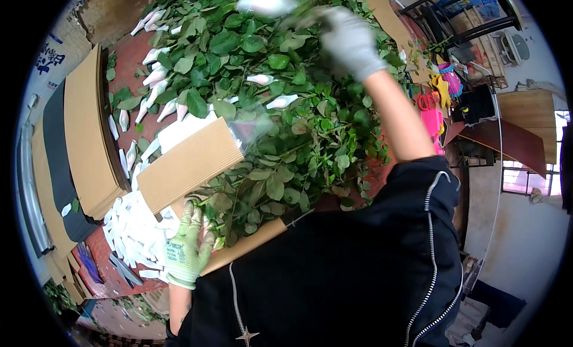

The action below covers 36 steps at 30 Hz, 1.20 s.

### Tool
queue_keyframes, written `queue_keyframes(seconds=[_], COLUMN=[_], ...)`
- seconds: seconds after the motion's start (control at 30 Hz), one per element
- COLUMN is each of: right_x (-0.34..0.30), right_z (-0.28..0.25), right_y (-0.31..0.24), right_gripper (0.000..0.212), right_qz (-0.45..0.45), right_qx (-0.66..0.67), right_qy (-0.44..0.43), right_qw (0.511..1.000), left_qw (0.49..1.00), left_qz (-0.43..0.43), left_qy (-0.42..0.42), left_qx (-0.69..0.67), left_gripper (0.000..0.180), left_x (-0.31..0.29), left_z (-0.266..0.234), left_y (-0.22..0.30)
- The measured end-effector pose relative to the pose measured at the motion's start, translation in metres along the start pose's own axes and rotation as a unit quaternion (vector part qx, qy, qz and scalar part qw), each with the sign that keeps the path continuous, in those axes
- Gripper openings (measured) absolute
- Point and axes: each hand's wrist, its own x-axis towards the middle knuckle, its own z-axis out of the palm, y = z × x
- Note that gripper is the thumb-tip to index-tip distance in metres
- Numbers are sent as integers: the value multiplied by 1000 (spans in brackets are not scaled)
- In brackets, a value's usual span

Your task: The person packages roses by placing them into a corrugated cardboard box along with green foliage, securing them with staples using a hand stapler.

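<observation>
My left hand point(190, 247), in a green glove, grips the lower ends of a bundle of leafy green stems point(280, 162) lying on a red table point(128, 72). A sheet of brown corrugated cardboard point(190, 163) lies partly under and around the bundle, next to the left hand. My right hand point(349, 39), in a grey-white glove, reaches to the far end of the pile and holds a white-wrapped flower bud point(265, 2), blurred by motion. Several other white-sleeved buds point(156, 77) poke out of the foliage at the left.
A stack of brown cardboard sheets point(89, 132) lies at the left. A heap of small white sleeves point(134, 230) sits near the left hand. Pink scissors point(428, 111) and a yellow glove point(441, 89) lie at the right; black shelving point(459, 16) stands beyond.
</observation>
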Motion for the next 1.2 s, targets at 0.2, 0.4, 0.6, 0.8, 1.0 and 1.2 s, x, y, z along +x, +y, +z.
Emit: queue_keyframes(seconds=[0.2,0.4,0.6,0.8,1.0,1.2], right_x=[-10,16,5,-76,-77,-70], right_z=[-176,-204,-42,88,95,27], right_y=[157,99,-34,-16,-19,22], right_gripper=[40,35,24,19,24,23], right_qz=[126,3,-160,-219,-155,-37], right_qx=[23,-98,-194,-94,-122,-128], right_qy=[320,432,-248,-320,-340,-119], right_qw=[939,896,935,917,920,984], left_qw=[1000,999,998,1000,1000,999], left_qz=[-25,-23,-33,-4,-1,16], left_qy=[-12,-26,-45,0,-10,8], left_qx=[-9,18,31,2,-8,26], left_gripper=[60,62,60,59,59,60], left_x=[1,-1,-2,2,-1,-5], left_z=[2,0,-5,-2,0,6], left_y=[1,-1,1,5,-2,-11])
